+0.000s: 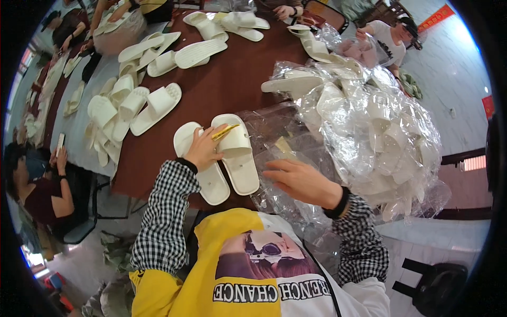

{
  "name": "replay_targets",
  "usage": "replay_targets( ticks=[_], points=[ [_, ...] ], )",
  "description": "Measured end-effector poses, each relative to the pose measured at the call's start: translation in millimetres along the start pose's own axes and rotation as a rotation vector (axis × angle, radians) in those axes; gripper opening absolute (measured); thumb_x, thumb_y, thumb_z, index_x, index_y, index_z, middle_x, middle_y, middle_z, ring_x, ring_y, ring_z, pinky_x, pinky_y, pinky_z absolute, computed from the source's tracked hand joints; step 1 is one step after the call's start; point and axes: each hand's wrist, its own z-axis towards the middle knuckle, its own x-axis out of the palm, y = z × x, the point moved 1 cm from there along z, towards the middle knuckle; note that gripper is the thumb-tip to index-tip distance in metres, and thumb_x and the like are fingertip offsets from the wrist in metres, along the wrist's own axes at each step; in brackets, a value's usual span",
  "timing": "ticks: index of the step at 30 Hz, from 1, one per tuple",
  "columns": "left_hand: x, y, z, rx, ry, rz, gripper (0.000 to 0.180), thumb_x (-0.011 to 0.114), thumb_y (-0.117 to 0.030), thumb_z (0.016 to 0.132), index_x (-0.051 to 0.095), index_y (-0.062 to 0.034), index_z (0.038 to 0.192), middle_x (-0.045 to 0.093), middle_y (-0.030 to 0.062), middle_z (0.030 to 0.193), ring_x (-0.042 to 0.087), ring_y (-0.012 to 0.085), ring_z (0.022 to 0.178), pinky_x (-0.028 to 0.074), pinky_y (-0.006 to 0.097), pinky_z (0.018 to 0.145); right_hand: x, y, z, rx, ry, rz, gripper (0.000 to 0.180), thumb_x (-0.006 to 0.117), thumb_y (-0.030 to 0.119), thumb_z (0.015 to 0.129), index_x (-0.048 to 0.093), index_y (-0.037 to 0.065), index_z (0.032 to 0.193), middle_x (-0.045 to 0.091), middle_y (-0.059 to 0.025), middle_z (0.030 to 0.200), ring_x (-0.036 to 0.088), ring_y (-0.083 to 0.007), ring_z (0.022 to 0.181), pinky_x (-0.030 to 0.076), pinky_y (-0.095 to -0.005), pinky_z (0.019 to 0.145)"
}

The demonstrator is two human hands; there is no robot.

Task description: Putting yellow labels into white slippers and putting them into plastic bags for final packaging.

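Observation:
Two white slide slippers lie side by side on the dark red tabletop in front of me, toes away. My left hand (203,150) is over the left slipper (213,185), hiding its strap, with fingers reaching across to the right slipper (244,177). A slim yellow tool (225,132) sticks out from its fingers over the right slipper's strap; its exact kind is unclear. My right hand (303,180) hovers over clear plastic (272,132) to the right, fingers stretched out and nothing visible in them. A small yellowish piece (283,145) lies on this plastic just beyond the fingers.
A big heap of white slippers in clear plastic (377,127) rises at right. Loose slippers pile up at the left (108,113) and along the far side (200,53). Other people sit around the tables; one at left holds a phone (60,141).

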Motion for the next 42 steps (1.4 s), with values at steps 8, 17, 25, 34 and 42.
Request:
replay_targets(
  ticks=[8,17,25,34,42],
  points=[
    [1.9,9.1,-6.8,0.150,0.087,0.071,0.088,0.074,-0.024,0.074,0.030,-0.0150,0.150,0.029,0.0049,0.155,0.036,0.0258,0.135,0.021,0.057,0.111,134.2,-41.8,30.8,-0.074,-0.028,-0.047,0.051,0.068,0.010,0.078,0.053,0.005,0.127,0.053,-0.0156,0.115,0.054,-0.0327,0.106,0.049,-0.0403,0.088],
    [23.8,8.6,-1.5,0.209,0.069,0.108,0.088,0.075,-0.028,0.075,0.031,-0.0153,0.150,0.025,0.0043,0.157,0.034,0.0300,0.135,0.022,0.056,0.111,28.4,-25.9,-34.8,0.117,0.180,0.304,0.050,0.059,0.017,0.092,0.044,0.003,0.138,0.046,-0.0213,0.138,0.047,-0.0367,0.125,0.042,-0.0436,0.101],
    [17.7,-0.2,2.4,0.183,0.118,0.151,0.087,0.073,-0.027,0.075,0.031,-0.0141,0.150,0.024,0.0022,0.157,0.034,0.0327,0.135,0.022,0.055,0.111,-107.0,64.9,-61.0,0.091,0.181,-0.115,0.046,0.061,0.013,0.088,0.052,0.007,0.132,0.054,-0.0133,0.131,0.054,-0.0299,0.118,0.045,-0.0400,0.098],
    [15.3,-11.9,7.3,0.179,0.115,0.137,0.088,0.074,-0.028,0.074,0.032,-0.0138,0.150,0.025,0.0017,0.157,0.036,0.0319,0.133,0.023,0.052,0.111,83.1,-37.5,40.7,0.225,-0.016,0.258,0.013,0.056,0.004,0.087,0.055,0.001,0.100,0.056,-0.0176,0.103,0.057,-0.0384,0.099,0.048,-0.0450,0.083],
    [19.3,-1.2,-3.6,0.192,0.037,0.186,0.080,0.071,-0.027,0.076,0.037,-0.0107,0.146,0.030,0.0026,0.155,0.039,0.0293,0.128,0.026,0.053,0.107,131.9,-54.8,44.8,0.233,-0.277,0.247,0.013,0.059,0.002,0.085,0.061,0.005,0.097,0.058,-0.0136,0.097,0.060,-0.0354,0.088,0.049,-0.0428,0.075]
  ],
)
